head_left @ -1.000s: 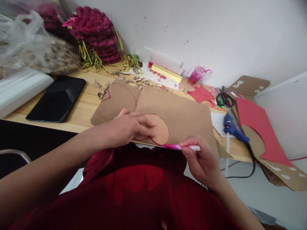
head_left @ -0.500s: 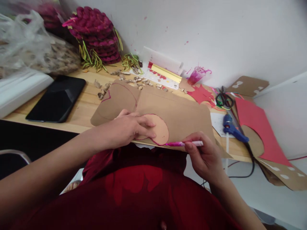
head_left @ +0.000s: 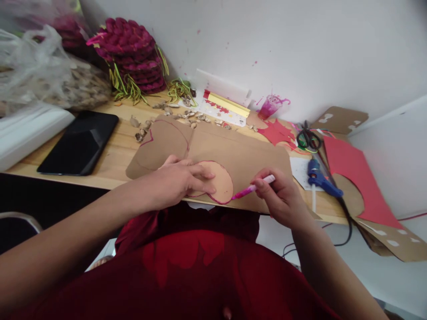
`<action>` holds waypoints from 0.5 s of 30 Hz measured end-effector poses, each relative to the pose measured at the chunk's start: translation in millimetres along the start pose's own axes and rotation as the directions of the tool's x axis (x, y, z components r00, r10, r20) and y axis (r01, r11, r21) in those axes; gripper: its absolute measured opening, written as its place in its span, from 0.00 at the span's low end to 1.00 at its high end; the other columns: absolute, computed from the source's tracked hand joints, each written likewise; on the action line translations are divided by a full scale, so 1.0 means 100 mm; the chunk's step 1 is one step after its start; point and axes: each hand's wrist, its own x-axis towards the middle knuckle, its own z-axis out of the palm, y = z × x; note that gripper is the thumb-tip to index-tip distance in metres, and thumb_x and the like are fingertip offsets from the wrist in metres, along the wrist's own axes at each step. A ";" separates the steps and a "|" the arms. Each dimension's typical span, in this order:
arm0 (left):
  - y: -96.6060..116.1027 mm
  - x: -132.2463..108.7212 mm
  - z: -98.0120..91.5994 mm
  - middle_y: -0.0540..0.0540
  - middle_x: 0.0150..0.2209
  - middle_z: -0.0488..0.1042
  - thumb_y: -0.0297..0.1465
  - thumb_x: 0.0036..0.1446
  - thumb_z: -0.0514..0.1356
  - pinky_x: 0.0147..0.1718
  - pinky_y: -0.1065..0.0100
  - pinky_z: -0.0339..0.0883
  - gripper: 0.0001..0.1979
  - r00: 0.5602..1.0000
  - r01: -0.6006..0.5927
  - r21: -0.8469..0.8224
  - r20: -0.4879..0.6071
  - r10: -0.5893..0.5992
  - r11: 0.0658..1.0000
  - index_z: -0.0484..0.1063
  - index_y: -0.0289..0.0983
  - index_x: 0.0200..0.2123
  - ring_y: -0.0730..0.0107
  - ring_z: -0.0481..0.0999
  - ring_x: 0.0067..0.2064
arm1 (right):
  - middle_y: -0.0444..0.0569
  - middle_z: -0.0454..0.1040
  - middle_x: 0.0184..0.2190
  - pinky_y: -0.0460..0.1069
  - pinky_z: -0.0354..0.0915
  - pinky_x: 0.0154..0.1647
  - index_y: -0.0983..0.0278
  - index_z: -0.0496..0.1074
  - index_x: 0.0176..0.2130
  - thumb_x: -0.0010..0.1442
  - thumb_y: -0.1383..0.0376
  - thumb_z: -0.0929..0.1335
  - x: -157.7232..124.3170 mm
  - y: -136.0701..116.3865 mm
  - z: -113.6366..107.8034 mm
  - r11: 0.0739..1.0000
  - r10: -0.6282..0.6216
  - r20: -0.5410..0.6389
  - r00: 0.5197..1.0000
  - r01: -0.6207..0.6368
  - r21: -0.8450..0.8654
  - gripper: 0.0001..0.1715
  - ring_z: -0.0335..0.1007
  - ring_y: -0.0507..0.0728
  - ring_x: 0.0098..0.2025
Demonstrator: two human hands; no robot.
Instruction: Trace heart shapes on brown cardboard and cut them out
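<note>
My left hand (head_left: pixel 187 180) lies flat with fingers stretched over a light tan rounded cutout (head_left: pixel 223 180), pressing it on a brown cardboard sheet (head_left: pixel 256 155). Part of the cutout is hidden under the fingers. My right hand (head_left: pixel 278 193) pinches a white marker (head_left: pixel 253 188) stained pink, its tip touching the cutout's lower right edge. A dark pink line follows the visible edge of the cutout. Other pink curves are drawn on the left part of the cardboard.
A black tablet (head_left: pixel 80 142) lies at left beside a bag of shells (head_left: pixel 83 84). Behind stands a magenta braided bundle (head_left: pixel 133 53). To the right are black scissors (head_left: pixel 308 137), a blue glue gun (head_left: pixel 318 178), red paper (head_left: pixel 363 182) and a pink-stained cup (head_left: pixel 268 106).
The marker tip has moved slightly up along the cutout's right edge, and the marker is tilted more steeply. My left hand keeps its place on the cutout.
</note>
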 end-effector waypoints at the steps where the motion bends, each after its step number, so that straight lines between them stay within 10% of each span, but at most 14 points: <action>1: 0.00 0.00 0.00 0.58 0.69 0.68 0.27 0.71 0.52 0.49 0.57 0.47 0.25 1.000 0.002 -0.002 0.010 -0.002 1.000 0.75 0.64 0.58 0.54 0.66 0.64 | 0.41 0.68 0.26 0.47 0.59 0.28 0.62 0.71 0.38 0.73 0.56 0.65 0.03 0.00 -0.01 1.000 0.004 0.018 1.000 -0.004 0.006 0.14 0.63 0.50 0.27; 15: -0.09 -0.05 0.11 0.58 0.68 0.69 0.19 0.67 0.51 0.54 0.54 0.50 0.32 0.993 -0.089 0.046 -0.077 0.092 0.995 0.73 0.63 0.60 0.52 0.67 0.65 | 0.42 0.68 0.24 0.50 0.56 0.29 0.61 0.71 0.35 0.71 0.57 0.64 0.43 -0.05 -0.10 0.985 -0.042 0.019 0.999 0.044 -0.164 0.14 0.61 0.52 0.25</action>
